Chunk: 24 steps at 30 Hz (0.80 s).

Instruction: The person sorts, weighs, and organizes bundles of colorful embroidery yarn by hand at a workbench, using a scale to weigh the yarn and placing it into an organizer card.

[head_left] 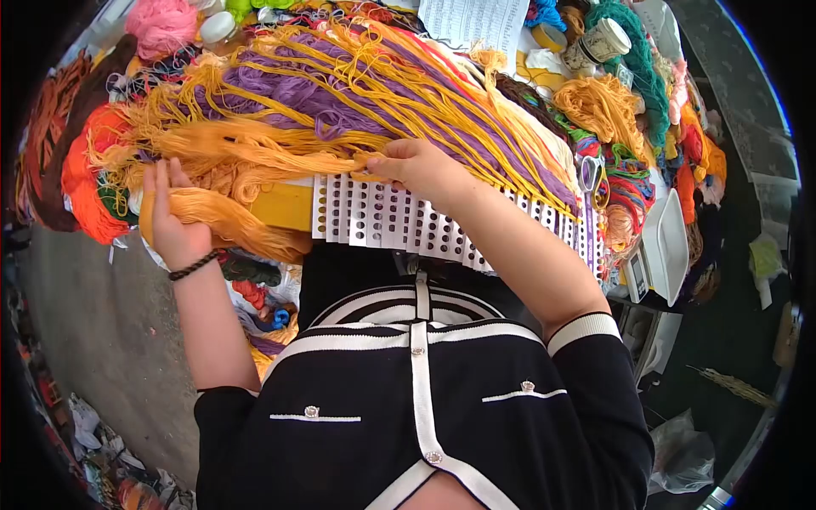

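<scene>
A long skein of light orange thread (225, 219) loops at my left hand (177, 223), whose fingers point up and are partly covered by the strands. My right hand (418, 172) pinches the gathered end of the orange strands, which stretch sideways between both hands. Below my right hand lies a row of white cards with punched holes (365, 212), with yellow and purple threads (340, 93) fanned out behind it. A flat yellow surface (285, 206) shows under the skein, left of the cards.
Red-orange yarn (89, 183) and pink yarn (161, 27) lie at the left and back. A printed sheet (476, 24), a patterned cup (602, 42), scissors (591, 174) and a white tray-like scale (667, 246) are at the back and right. Below the left side is a grey floor (110, 314).
</scene>
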Available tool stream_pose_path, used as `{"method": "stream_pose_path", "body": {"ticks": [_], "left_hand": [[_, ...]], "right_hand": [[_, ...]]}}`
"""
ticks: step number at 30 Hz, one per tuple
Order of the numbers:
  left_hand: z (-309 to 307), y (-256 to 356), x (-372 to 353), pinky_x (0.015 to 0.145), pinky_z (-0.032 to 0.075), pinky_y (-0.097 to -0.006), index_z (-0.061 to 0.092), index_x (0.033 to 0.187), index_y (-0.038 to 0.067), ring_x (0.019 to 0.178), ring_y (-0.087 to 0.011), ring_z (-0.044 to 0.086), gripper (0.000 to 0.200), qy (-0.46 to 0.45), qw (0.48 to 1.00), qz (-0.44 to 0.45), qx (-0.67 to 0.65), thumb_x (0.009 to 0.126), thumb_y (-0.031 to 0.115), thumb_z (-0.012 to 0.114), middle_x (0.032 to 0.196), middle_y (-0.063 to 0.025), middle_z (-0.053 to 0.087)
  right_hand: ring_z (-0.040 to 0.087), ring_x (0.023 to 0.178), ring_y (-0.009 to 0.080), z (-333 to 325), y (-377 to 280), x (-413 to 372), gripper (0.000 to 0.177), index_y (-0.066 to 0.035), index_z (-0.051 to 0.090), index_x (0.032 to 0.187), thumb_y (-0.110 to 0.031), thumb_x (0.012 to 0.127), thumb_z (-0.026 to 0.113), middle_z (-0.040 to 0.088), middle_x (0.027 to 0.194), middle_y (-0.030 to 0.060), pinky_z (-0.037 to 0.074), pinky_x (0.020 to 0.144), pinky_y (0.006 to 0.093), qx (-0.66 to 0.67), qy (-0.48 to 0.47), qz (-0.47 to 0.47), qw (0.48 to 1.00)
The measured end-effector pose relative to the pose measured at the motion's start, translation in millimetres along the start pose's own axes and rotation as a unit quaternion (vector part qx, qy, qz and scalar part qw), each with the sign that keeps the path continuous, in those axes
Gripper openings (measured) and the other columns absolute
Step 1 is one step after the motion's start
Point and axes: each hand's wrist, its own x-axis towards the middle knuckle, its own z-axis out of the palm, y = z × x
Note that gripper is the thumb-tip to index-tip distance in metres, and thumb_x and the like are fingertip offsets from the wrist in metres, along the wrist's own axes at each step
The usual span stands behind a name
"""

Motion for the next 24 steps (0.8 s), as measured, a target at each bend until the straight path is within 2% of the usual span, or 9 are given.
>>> {"method": "stream_pose_path", "body": {"ticks": [1,3,7,10,13,17,19,21,24], "left_hand": [[1.5,-6.2,-6.4,0.070,0.046,-0.0220,0.042,0.128,-0.002,0.082,-0.0130,0.057,0.048,0.000,1.000,0.002,-0.001,0.083,0.008,0.057,0.119,-0.0117,0.052],[6.8,-27.5,-35.0,0.072,0.045,-0.0220,0.042,0.130,0.001,0.082,-0.0139,0.057,0.053,-0.251,0.958,-0.076,0.119,0.080,0.005,0.057,0.121,-0.0089,0.052],[30.2,-71.1,-59.3,0.073,0.045,-0.0231,0.041,0.131,0.004,0.080,-0.0103,0.055,0.055,-0.509,0.764,-0.207,0.338,0.079,0.006,0.057,0.108,-0.0039,0.058],[30.3,-77.4,-58.2,0.075,0.045,-0.0250,0.040,0.133,0.006,0.083,-0.0105,0.055,0.056,-0.543,0.730,-0.056,0.410,0.081,0.009,0.058,0.105,-0.0054,0.058],[34.6,-70.6,-62.2,0.084,0.044,-0.0288,0.037,0.135,0.007,0.092,-0.0134,0.055,0.060,-0.534,0.744,-0.101,0.389,0.081,0.014,0.063,0.105,-0.0071,0.058],[42.4,-67.7,-63.5,0.090,0.040,-0.0319,0.034,0.137,0.008,0.100,-0.0162,0.052,0.070,-0.545,0.710,-0.039,0.445,0.078,0.023,0.069,0.108,-0.0083,0.058],[36.1,-80.8,-58.7,0.095,0.037,-0.0332,0.030,0.138,0.008,0.105,-0.0173,0.051,0.081,-0.552,0.706,0.008,0.445,0.075,0.032,0.073,0.112,-0.0088,0.056],[33.7,-84.6,-57.2,0.089,0.040,-0.0318,0.029,0.139,0.008,0.098,-0.0163,0.052,0.085,-0.552,0.701,0.028,0.452,0.072,0.034,0.075,0.106,-0.0068,0.056],[38.2,-79.5,-57.1,0.082,0.043,-0.0303,0.029,0.139,0.009,0.090,-0.0147,0.052,0.086,-0.544,0.678,-0.076,0.489,0.071,0.034,0.076,0.096,-0.0042,0.055]], "right_hand": [[0.047,0.072,0.0062,0.7,-6.9,-4.9,0.019,-0.006,0.063,0.091,-0.024,0.086,0.059,0.059,0.079,-0.0010,0.039,0.067,0.0219,0.056,-0.033,-0.044,0.997],[0.049,0.072,0.0063,2.7,-15.9,-9.2,0.017,-0.007,0.064,0.094,-0.022,0.086,0.059,0.060,0.079,-0.0009,0.040,0.066,0.0214,0.111,-0.069,-0.084,0.988],[0.056,0.063,0.0079,4.7,-20.3,-2.3,0.015,-0.009,0.066,0.095,-0.014,0.084,0.058,0.063,0.078,0.0009,0.043,0.055,0.0229,0.138,-0.117,-0.029,0.983],[0.059,0.058,0.0200,11.6,-22.4,-1.4,0.014,-0.010,0.069,0.084,-0.016,0.073,0.062,0.060,0.060,0.0077,0.048,0.058,0.0312,-0.290,0.012,-0.207,0.934],[0.060,0.064,0.0217,17.6,-16.9,-3.8,0.013,-0.008,0.068,0.081,-0.013,0.070,0.063,0.061,0.067,0.0104,0.047,0.061,0.0314,-0.361,0.112,-0.239,0.895],[0.058,0.070,0.0138,2.4,7.1,12.2,0.014,-0.004,0.065,0.090,-0.006,0.077,0.062,0.061,0.082,0.0072,0.046,0.063,0.0266,-0.185,0.077,-0.304,0.931],[0.057,0.073,0.0120,-3.3,7.7,11.2,0.013,-0.003,0.061,0.091,-0.008,0.080,0.062,0.059,0.084,0.0065,0.045,0.064,0.0250,0.056,-0.030,-0.169,0.984],[0.055,0.073,0.0093,-4.6,3.3,3.0,0.011,-0.001,0.057,0.092,-0.010,0.085,0.059,0.059,0.083,0.0037,0.044,0.066,0.0232,0.067,-0.044,-0.170,0.982],[0.049,0.068,0.0071,-2.3,-4.4,-5.6,0.012,-0.002,0.055,0.090,-0.013,0.087,0.058,0.056,0.074,0.0000,0.041,0.063,0.0223,-0.207,0.063,-0.182,0.959]]}}
